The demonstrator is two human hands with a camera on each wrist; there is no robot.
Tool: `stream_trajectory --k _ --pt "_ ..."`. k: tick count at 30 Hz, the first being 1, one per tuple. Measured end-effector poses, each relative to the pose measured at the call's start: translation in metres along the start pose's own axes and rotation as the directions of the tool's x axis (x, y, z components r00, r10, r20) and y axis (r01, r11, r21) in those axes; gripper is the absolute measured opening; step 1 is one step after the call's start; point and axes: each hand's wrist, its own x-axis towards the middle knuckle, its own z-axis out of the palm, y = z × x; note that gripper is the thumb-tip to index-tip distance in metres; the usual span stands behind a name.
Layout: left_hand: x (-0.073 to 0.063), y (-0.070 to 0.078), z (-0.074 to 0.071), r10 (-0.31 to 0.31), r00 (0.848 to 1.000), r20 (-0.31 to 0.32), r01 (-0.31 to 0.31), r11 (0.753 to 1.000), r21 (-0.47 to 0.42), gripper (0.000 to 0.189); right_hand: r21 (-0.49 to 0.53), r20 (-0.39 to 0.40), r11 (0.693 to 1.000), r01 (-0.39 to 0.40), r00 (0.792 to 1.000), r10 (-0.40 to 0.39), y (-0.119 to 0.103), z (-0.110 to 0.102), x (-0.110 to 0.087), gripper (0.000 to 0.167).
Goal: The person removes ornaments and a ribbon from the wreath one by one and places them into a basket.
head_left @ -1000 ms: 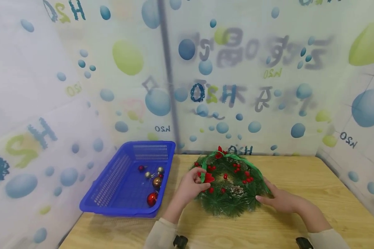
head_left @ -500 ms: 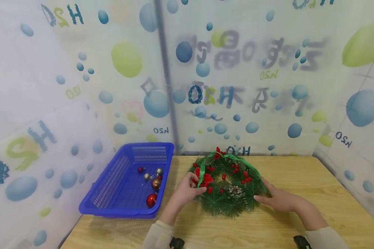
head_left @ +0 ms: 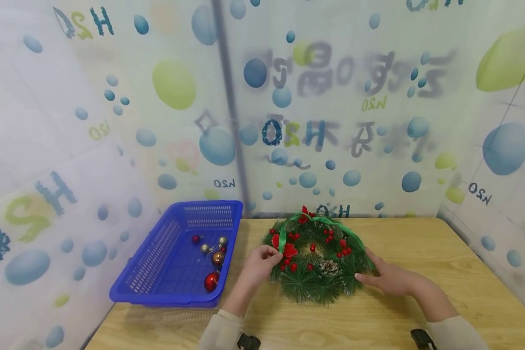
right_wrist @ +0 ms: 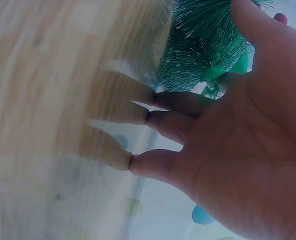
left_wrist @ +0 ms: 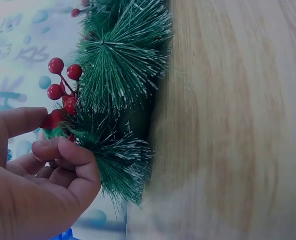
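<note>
A green pine wreath [head_left: 302, 287] with red berries, red flowers and a pine cone [head_left: 329, 267] lies on the wooden table. A green ribbon [head_left: 345, 229] arches over its far side, from the left flower to the right edge. At the wreath's left, my left hand [head_left: 259, 266] pinches the ribbon's lower end beside a red flower [head_left: 290, 251]. In the left wrist view the fingertips are close around a red petal [left_wrist: 53, 120] and a bit of green. My right hand [head_left: 391, 278] rests against the wreath's right side, fingers extended, some fingertips [right_wrist: 160, 100] on the tabletop.
A blue plastic basket [head_left: 157, 296] stands left of the wreath. Inside are a red ball ornament [head_left: 211, 281], a bronze one [head_left: 218, 258] and several smaller ones. A patterned curtain [head_left: 358, 146] hangs behind the wooden table [head_left: 315, 325].
My left fingers have shifted slightly down the ribbon and drawn together at its end, leaving more of the red flower in sight. The right hand keeps its place at the wreath.
</note>
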Motion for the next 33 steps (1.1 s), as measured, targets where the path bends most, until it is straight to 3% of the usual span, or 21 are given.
stream_trajectory --k 7,15,24,33 --pt "0.001 0.004 0.005 0.022 0.997 -0.079 -0.026 0.999 -0.044 0.016 0.001 0.001 1.0 0.001 1.0 -0.001 0.003 0.0 0.0 0.111" --pt "0.001 0.011 0.005 0.061 0.993 -0.105 -0.072 0.992 -0.105 0.019 0.002 -0.001 1.0 -0.002 1.0 0.002 0.003 0.001 0.0 0.111" --pt "0.001 0.024 -0.003 0.083 0.972 -0.22 -0.141 0.955 -0.26 0.017 -0.001 0.001 1.0 0.003 1.0 -0.003 -0.002 -0.003 -0.003 0.111" --pt "0.005 0.028 -0.004 0.05 0.963 -0.264 -0.149 0.916 -0.371 0.025 0.002 0.003 1.0 0.003 1.0 -0.003 -0.001 -0.002 -0.003 0.111"
